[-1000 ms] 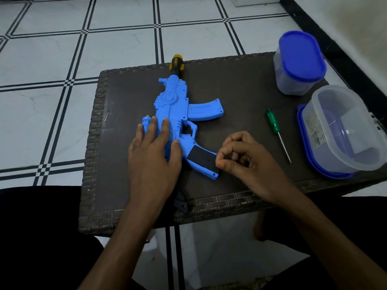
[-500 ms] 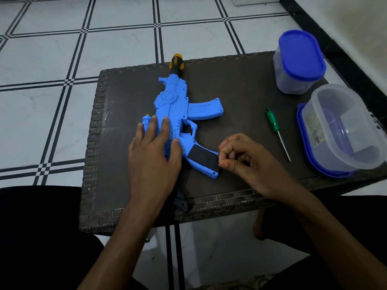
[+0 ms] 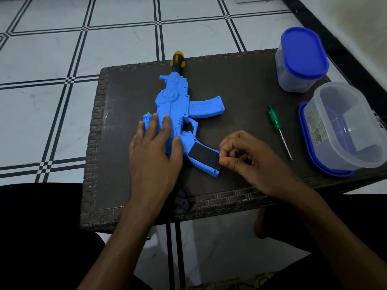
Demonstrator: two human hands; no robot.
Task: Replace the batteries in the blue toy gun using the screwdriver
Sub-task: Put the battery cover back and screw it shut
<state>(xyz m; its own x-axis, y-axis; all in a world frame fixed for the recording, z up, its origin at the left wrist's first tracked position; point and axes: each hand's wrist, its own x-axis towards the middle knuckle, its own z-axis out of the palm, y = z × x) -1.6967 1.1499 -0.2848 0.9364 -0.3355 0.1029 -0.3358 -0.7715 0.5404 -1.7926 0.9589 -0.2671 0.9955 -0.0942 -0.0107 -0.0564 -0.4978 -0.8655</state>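
At frame centre the left hand lies flat and open, pinning the blue toy gun to the table, while the right hand pinches at the black grip cover, screwdriver lying unused at right.

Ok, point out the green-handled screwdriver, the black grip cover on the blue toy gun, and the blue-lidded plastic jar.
green-handled screwdriver [image 3: 274, 120]: head view, on its translucent green handle.
black grip cover [image 3: 204, 154]: head view, middle of the black panel on the gun's grip.
blue-lidded plastic jar [image 3: 302, 52]: head view, on its blue lid.
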